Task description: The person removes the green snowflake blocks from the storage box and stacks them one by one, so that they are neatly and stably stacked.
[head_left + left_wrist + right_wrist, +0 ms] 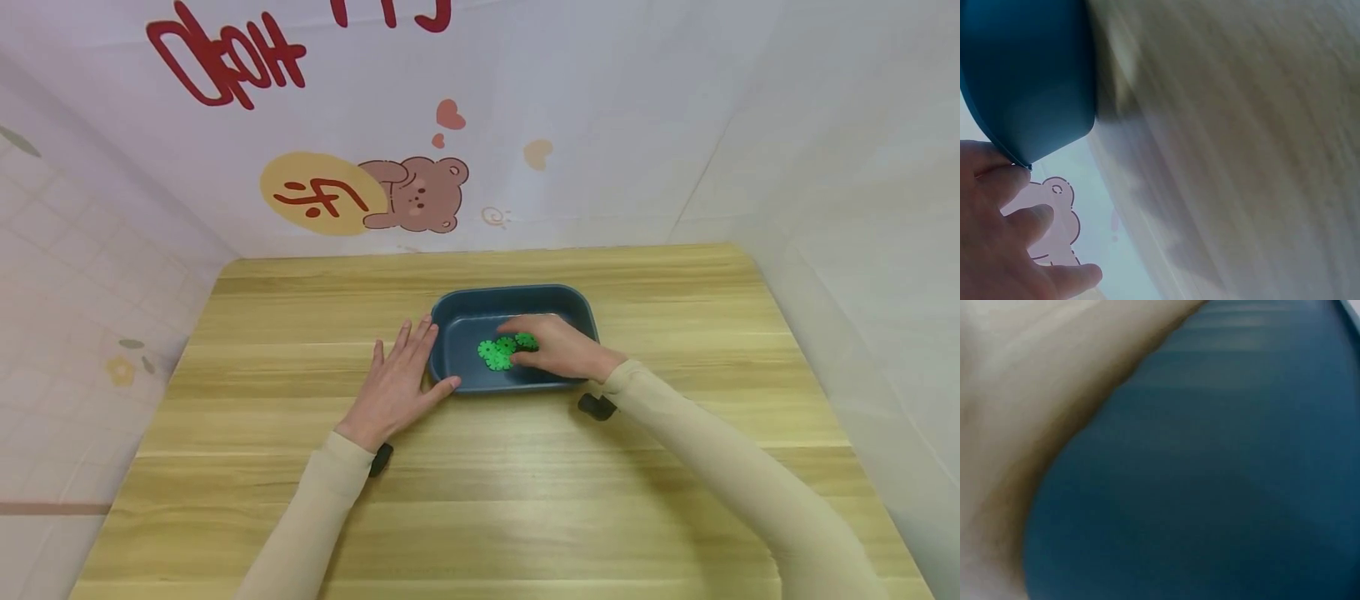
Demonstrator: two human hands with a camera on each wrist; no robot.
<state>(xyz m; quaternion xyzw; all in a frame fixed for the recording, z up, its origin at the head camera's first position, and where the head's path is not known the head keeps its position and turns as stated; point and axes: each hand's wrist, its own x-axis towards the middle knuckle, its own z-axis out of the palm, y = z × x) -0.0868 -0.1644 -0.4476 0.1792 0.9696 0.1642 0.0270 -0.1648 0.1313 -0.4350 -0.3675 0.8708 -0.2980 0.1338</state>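
A dark blue tray (459,333) with rounded corners holds several green flower-shaped plastic pieces (488,350) on its floor. My left hand (401,383) rests at the tray's left end, fingers spread and thumb on the near rim. In the left wrist view, fingers (999,184) touch the edge of the tray (1029,75). Inside the tray, my right hand (555,344) reaches over the green pieces, its thumb and bent fingers apart. One green piece (527,341) shows in the gap between them. The right wrist view is filled by the tray's blue surface (1197,475) and a blurred part of the hand.
The tray stands on a wood-grain table (480,483), towards its back edge. Behind the table hangs a white cloth with a printed bear (427,196) and red lettering. Pale cloth walls rise on both sides. A dark wrist device (597,407) sits below each wrist.
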